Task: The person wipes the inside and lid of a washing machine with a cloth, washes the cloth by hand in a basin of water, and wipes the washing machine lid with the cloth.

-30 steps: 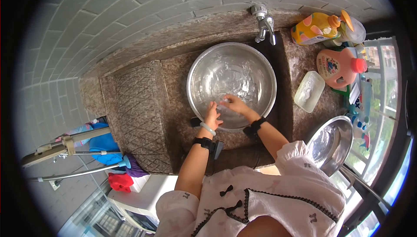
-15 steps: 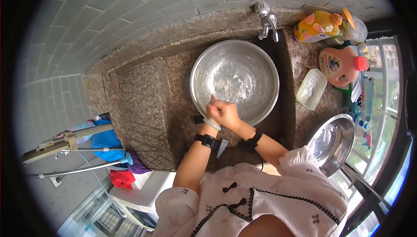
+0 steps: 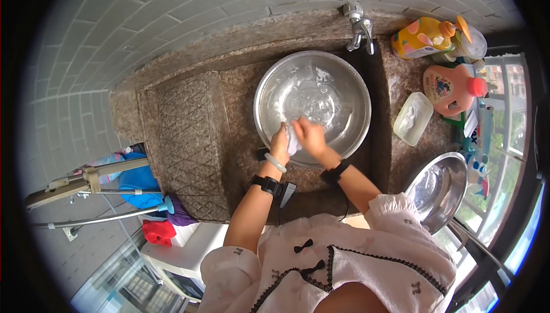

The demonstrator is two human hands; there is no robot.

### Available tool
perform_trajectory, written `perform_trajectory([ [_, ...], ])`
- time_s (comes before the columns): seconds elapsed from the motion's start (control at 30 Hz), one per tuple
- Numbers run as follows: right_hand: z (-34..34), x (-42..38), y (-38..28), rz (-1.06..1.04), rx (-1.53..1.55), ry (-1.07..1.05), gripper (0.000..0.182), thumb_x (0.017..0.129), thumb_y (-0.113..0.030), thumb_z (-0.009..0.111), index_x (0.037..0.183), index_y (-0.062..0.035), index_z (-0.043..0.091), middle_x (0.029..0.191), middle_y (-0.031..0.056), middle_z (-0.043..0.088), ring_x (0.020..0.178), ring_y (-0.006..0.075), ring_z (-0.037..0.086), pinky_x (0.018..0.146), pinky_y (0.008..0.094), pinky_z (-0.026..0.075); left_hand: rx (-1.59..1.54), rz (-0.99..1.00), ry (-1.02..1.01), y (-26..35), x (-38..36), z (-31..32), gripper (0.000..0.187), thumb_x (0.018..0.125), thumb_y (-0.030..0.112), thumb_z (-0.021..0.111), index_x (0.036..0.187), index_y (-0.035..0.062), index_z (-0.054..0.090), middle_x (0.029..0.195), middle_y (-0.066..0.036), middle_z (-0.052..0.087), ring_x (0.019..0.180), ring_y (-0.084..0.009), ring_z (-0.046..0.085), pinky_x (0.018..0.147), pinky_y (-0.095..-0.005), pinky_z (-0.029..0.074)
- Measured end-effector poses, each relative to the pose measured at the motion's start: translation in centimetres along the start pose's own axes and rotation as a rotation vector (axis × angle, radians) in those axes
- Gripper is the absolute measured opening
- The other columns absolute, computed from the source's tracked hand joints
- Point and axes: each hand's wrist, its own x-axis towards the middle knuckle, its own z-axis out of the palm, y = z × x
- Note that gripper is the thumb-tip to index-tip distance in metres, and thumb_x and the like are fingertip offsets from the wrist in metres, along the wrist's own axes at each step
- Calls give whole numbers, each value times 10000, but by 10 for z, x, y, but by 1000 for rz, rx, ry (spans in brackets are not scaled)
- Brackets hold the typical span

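While half a second earlier both fists were bunched at the rim, the small white cloth [image 3: 294, 139] now sat over the water in the steel basin [image 3: 269, 92], pinched between left hand [image 3: 279, 143] and right hand [image 3: 311, 136], evidently mid-scrub. Bottle labels were unreadable.
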Motion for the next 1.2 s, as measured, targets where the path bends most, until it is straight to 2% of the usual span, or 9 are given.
perform_trajectory([
  [0.13, -45, 40, 38, 211, -118, -140, 262, 882, -307, 529, 795, -68, 589, 650, 145, 601, 619, 317, 598, 560, 392, 469, -177, 91, -112, -1, 33, -24, 439, 907, 439, 472, 1012, 23, 565, 848, -79, 616, 764, -197, 605, 697, -308, 494],
  [0.2, -52, 54, 62, 153, -70, -164, 223, 856, -304, 561, 858, -85, 602, 770, 153, 614, 765, 318, 586, 663, 404, 462, 520, 404, -4, -7, 48, -42, 441, 892, 375, 533, 1124, 2, 511, 988, -99, 609, 868, -225, 612, 729, -302, 499],
  [0.37, -8, 39, 146, 77, -260, -7, 317, 712, -240, 706, 1014, -179, 633, 1242, 161, 486, 1130, 363, 433, 913, 452, 399, 697, 253, 21, -1, 10, -30, 620, 846, 227, 605, 1333, 17, 285, 1392, -171, 278, 1275, -273, 311, 1000, -387, 314],
  [0.57, 60, 7, 106, -110, 313, -329, 263, 730, -226, 719, 886, -58, 589, 923, 74, 621, 886, 236, 577, 802, 330, 446, 284, 107, 3, -8, 9, -32, 640, 877, 332, 544, 1378, 97, 221, 1428, -127, 247, 1270, -331, 308, 995, -513, 282],
  [0.73, 9, -3, -29, 465, 1144, -539, 132, 862, -169, 597, 817, -58, 541, 759, -47, 498, 694, 39, 433, 617, 221, 389, -327, 17, -268, -17, 31, -45, 461, 913, 429, 436, 1223, 89, 423, 1190, -87, 487, 1091, -230, 488, 916, -403, 401],
  [0.9, 3, -8, -46, 69, 388, -365, 223, 871, -283, 540, 791, -77, 560, 654, 69, 587, 609, 207, 576, 572, 338, 458, -513, 80, -777, -39, 47, -48, 275, 908, 368, 469, 925, 104, 547, 897, -44, 555, 844, -169, 551, 763, -348, 479],
  [0.97, 15, 11, -10, 86, -76, -211, 245, 854, -347, 512, 832, -112, 580, 686, 172, 617, 624, 391, 590, 546, 472, 471, -378, 120, -618, -35, 27, -31, 310, 898, 341, 504, 1038, 67, 540, 1023, -54, 572, 962, -186, 546, 856, -345, 443],
  [1.03, 13, 34, 37, 92, -271, -108, 274, 859, -379, 513, 842, -112, 576, 587, 144, 587, 552, 363, 584, 517, 435, 472, -251, 233, -459, -33, 0, -13, 358, 896, 351, 509, 1094, 53, 527, 1071, -61, 571, 1013, -201, 535, 907, -352, 422],
  [1.2, -24, 53, 83, 195, -462, 151, 354, 754, -305, 650, 1066, -169, 551, 1169, 115, 534, 1061, 321, 513, 766, 449, 474, -114, 5, -239, -6, -34, -13, 728, 877, 386, 546, 1412, 75, 162, 1476, -125, 107, 1331, -353, 181, 1077, -511, 129],
])
